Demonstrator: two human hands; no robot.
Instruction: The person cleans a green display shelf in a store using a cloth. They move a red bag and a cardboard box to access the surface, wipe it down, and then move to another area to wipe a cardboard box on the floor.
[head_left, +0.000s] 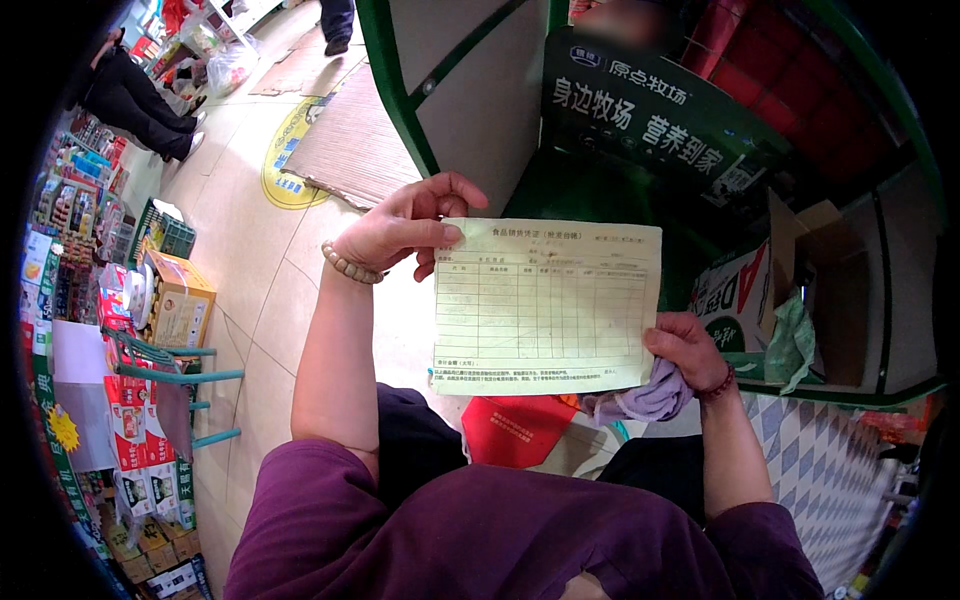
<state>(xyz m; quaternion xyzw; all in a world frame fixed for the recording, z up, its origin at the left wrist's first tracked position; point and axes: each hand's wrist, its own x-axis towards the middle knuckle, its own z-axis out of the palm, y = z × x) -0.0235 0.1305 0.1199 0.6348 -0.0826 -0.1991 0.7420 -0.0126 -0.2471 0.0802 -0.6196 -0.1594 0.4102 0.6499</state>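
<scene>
A pale paper form with a printed table is stretched out in front of my chest. My left hand pinches its upper left corner between thumb and fingers; a beaded bracelet circles that wrist. At the lower right edge, my right hand grips the form with the thumb on top. A crumpled lilac cloth hangs below the form at my right hand, apparently held in it too. Beneath the form, a red printed item shows near my lap. Whatever lies directly behind the form is hidden.
Ahead stands a green-framed display stand with an open cardboard box and a green cloth inside. Flattened cardboard lies on the floor. At left are a teal-legged stool, stacked goods and a carton. A person stands farther off.
</scene>
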